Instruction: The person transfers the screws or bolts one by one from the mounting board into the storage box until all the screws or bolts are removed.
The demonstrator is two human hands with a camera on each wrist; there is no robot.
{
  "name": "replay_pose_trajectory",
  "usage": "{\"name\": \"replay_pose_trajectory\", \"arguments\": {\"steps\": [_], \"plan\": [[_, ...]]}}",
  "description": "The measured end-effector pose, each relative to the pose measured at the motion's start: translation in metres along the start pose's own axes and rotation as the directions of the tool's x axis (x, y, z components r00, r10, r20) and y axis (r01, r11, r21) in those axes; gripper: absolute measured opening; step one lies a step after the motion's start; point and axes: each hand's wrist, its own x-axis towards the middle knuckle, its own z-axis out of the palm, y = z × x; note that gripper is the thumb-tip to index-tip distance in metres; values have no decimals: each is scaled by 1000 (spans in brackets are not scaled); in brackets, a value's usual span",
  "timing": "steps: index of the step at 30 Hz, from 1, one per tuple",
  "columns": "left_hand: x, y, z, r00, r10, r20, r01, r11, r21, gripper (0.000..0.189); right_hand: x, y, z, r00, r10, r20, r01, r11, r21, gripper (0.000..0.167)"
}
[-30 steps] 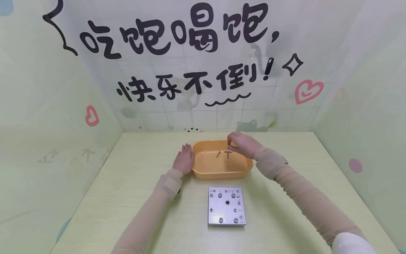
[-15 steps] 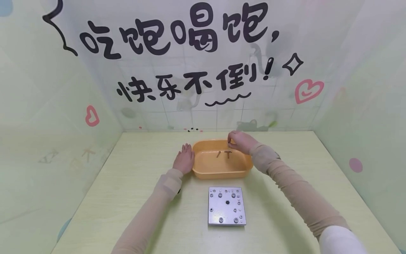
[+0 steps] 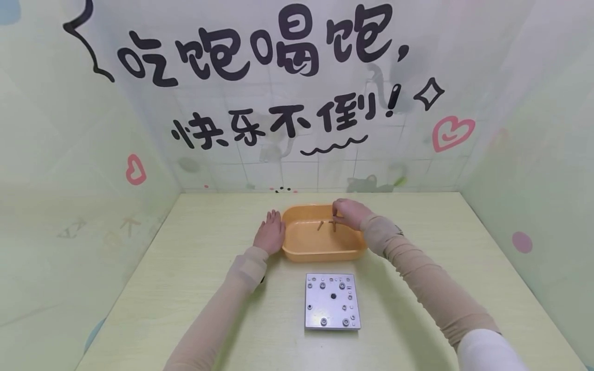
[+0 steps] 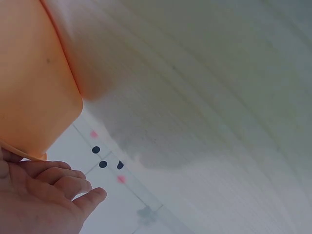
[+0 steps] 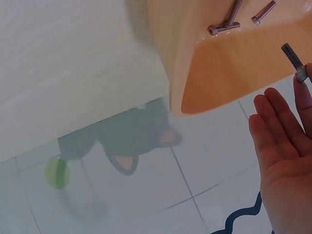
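Observation:
An orange plastic tray (image 3: 320, 256) stands toward the back of the table. My left hand (image 3: 270, 234) rests against the tray's left side, its fingers fairly straight in the head view. Over the tray's right part, my right hand (image 3: 351, 214) pinches a bolt (image 5: 291, 57) between thumb and forefinger. The right wrist view shows this bolt's dark threaded shank pointing away from the fingertips, while the other fingers extend loosely. Several metal screws lie on the tray floor: a crossed pair (image 5: 233, 19) and a single socket-head screw (image 5: 264, 13) beside it.
In front of the tray lies a square metal plate (image 3: 325, 304) with several bolt heads and holes along its edges and a dark hole near its middle. A printed back wall (image 3: 297, 175) rises at the table's far edge, with side walls left and right.
My right hand has dropped slightly, closer to the crossed screws in the tray, and its forearm has swung a little to the left. The left hand, tray and plate have stayed put.

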Motion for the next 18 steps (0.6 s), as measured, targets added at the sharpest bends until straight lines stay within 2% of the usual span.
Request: {"name": "replay_pose_trajectory", "arguments": {"steps": [9, 18], "plan": [[1, -2, 1, 1000, -5, 0, 5, 1000, 3, 56, 5, -3, 5, 998, 22, 50, -23, 999, 23, 15], [3, -1, 2, 1000, -13, 4, 13, 1000, 6, 56, 0, 0, 8, 997, 42, 68, -43, 999, 13, 22]]}}
